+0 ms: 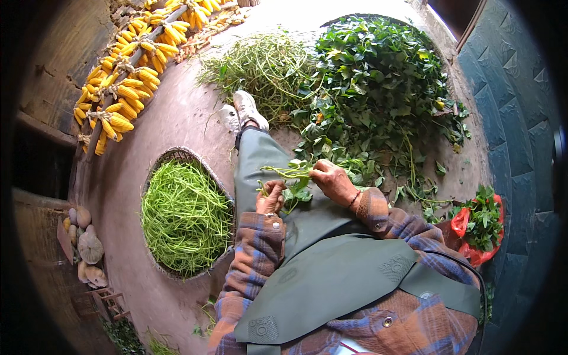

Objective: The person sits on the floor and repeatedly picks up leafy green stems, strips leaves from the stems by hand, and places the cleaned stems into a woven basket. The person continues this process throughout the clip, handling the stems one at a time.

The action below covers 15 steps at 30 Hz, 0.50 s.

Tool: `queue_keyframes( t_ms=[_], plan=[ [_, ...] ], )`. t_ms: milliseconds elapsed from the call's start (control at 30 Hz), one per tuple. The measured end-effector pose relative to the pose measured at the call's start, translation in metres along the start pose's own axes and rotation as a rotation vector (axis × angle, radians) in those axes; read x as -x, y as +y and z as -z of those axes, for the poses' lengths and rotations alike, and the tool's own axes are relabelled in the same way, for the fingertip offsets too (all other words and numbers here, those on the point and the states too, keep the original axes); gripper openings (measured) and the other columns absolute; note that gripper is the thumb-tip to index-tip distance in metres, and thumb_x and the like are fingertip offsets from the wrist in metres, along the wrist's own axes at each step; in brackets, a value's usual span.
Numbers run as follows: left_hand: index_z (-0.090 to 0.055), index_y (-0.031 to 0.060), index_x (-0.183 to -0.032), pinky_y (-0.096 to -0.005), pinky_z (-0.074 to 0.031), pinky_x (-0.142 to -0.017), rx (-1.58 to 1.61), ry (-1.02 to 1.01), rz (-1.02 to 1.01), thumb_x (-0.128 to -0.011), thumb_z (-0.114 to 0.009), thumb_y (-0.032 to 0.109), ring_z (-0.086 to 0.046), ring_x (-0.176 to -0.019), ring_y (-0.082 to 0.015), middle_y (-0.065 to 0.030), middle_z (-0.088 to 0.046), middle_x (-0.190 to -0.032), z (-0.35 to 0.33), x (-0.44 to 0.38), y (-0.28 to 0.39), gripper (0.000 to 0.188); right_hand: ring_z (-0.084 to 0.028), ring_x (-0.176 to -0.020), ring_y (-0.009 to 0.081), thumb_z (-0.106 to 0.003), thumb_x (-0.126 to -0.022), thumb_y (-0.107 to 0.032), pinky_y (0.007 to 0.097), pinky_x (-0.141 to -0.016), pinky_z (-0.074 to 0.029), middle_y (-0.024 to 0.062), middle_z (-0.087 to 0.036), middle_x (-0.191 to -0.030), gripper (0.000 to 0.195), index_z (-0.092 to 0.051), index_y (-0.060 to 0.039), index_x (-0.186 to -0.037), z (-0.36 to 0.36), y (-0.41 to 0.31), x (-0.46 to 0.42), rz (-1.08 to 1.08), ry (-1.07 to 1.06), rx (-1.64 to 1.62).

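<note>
Over my lap, my right hand (pixel 333 183) grips a small bunch of leafy green vine stems (pixel 288 171). The stems stick out on both sides of the fist. Just left of it, my left hand (pixel 270 198) pinches a short piece of green stem (pixel 262 188) between thumb and fingers. A few leaves (pixel 299 191) hang between the two hands, above the grey-green waterproof apron (pixel 328 270). To the left, a woven basket (pixel 153 166) is heaped with thin green stems (pixel 186 217).
Ahead lie a large pile of leafy vines (pixel 377 75) and a heap of bare stems (pixel 266 62). Corn cobs (pixel 128 91) hang from a pole on the left, with pumpkins (pixel 91 246) below. A red plastic bag (pixel 481 255) of leaves sits at right.
</note>
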<state>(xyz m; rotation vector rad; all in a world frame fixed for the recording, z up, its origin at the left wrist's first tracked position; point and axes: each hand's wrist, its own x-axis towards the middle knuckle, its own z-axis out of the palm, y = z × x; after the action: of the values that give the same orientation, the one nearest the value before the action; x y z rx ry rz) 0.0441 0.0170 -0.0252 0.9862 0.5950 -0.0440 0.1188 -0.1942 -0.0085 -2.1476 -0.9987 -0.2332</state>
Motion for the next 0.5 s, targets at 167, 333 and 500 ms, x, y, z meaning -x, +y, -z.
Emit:
queue_keyframes(
  t_ms=[167,333,500],
  plan=[
    [-0.059,0.0103,-0.099,-0.0224,-0.022,-0.036,0.037,0.026,0.038,-0.082,-0.077,0.011,-0.036,-0.04,-0.0033,0.0046,-0.056,-0.068,-0.012,0.004,-0.011,0.025,-0.058,-0.079,0.0256,-0.062,-0.074,-0.007,0.0361,-0.069,-0.048,0.0076,-0.057,-0.087,0.023,-0.063,-0.0057,-0.097,0.007,-0.026,-0.003,0.237,-0.015,0.195],
    [-0.067,0.009,-0.099,-0.0216,-0.023,-0.038,0.039,-0.022,-0.008,-0.085,-0.072,0.007,-0.038,-0.044,-0.0033,0.0063,-0.056,-0.068,-0.006,0.008,-0.002,0.015,-0.06,-0.079,0.0245,-0.061,-0.075,-0.008,0.0369,-0.067,-0.049,0.007,-0.057,-0.084,0.02,-0.063,-0.0104,-0.095,0.006,-0.027,0.003,0.143,-0.051,0.005],
    [-0.066,0.0095,-0.1,-0.0217,-0.026,-0.041,0.039,-0.116,0.021,-0.087,-0.071,0.012,-0.044,-0.048,-0.0069,0.0015,-0.056,-0.065,0.01,0.003,0.001,0.014,-0.068,-0.074,0.0253,-0.059,-0.081,0.002,0.0337,-0.065,-0.053,0.0134,-0.068,-0.083,0.018,-0.065,-0.0009,-0.098,0.055,-0.008,-0.018,-0.307,0.377,-0.261]
  ],
)
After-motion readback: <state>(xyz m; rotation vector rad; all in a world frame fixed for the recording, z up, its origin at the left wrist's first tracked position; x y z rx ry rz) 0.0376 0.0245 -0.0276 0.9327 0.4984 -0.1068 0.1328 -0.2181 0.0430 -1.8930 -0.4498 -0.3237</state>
